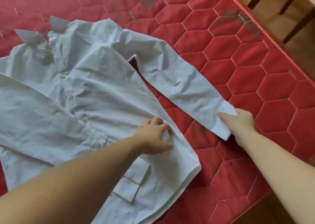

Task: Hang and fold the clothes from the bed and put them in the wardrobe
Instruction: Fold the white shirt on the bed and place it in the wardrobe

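while a creased white button-front shirt (88,94) lies face-up on the red hexagon-quilted mattress (247,80), the left hand (153,136) rests on its front near the side edge, fingers spread and bent, gripping nothing. the right hand (238,121) pinches the cuff (225,119) of the outstretched sleeve, thumb on top.

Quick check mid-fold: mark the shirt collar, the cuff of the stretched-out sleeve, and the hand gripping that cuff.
Shirt collar (57,25), head view: on the upper collar point.
Sleeve cuff (221,127), head view: on the cuff's flat fabric near its end.
Right hand (238,121), head view: on the back of the hand.
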### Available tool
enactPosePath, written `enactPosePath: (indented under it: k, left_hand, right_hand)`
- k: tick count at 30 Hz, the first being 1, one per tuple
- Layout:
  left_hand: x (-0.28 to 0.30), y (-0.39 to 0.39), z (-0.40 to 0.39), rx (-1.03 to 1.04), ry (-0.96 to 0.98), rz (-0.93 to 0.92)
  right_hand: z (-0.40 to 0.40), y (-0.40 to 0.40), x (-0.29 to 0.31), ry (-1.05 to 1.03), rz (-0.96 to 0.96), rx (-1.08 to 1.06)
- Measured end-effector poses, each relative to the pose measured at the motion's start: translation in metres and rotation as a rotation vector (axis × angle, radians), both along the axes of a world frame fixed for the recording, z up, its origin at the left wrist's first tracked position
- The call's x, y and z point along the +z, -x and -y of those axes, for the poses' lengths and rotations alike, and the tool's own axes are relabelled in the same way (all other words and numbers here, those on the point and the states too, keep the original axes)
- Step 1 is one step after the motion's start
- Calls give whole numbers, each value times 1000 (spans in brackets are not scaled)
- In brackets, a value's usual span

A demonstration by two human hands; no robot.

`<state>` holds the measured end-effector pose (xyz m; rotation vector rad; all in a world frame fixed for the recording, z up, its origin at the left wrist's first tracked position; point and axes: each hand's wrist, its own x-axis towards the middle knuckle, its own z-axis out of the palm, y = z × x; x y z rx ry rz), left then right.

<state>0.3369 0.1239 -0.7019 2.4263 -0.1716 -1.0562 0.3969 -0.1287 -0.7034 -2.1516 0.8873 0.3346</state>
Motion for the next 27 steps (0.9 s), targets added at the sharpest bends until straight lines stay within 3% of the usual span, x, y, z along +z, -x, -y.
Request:
enactPosePath:
  k: [3, 6, 9, 11, 12, 14, 16, 20, 24, 27]
  left_hand:
    - [19, -24, -4, 543, 446, -311]
    - [35, -46, -21, 996, 825, -448]
    - [47, -54, -56, 1070, 1072, -550]
    - [53, -51, -80, 1047, 1047, -576]
    - [55, -46, -92, 1029, 987, -575]
    - [57, -36, -116, 1014, 906, -510]
    - [58, -28, -148, 1048, 969, -470]
    - [57, -7, -216, 1267, 1046, -480]
    - [53, 21, -253, 1294, 884, -560]
    - [50, 34, -273, 1310, 905, -628]
  right_hand:
    - [-38, -12, 22, 0, 233, 156]
    - [-103, -4, 58, -23, 509, 449]
    - [-165, 27, 81, -127, 529, 1012]
    - [-194, 51, 82, -177, 336, 1339]
    - [-204, 60, 78, -217, 245, 1395]
    - [-215, 72, 73, -456, 104, 1241]
    - [-222, 74, 68, -666, 51, 915]
    - [-226, 56, 43, -530, 65, 488]
    - [-248, 26, 28, -751, -326, 250]
    - [-270, 4, 21, -921, -461, 170]
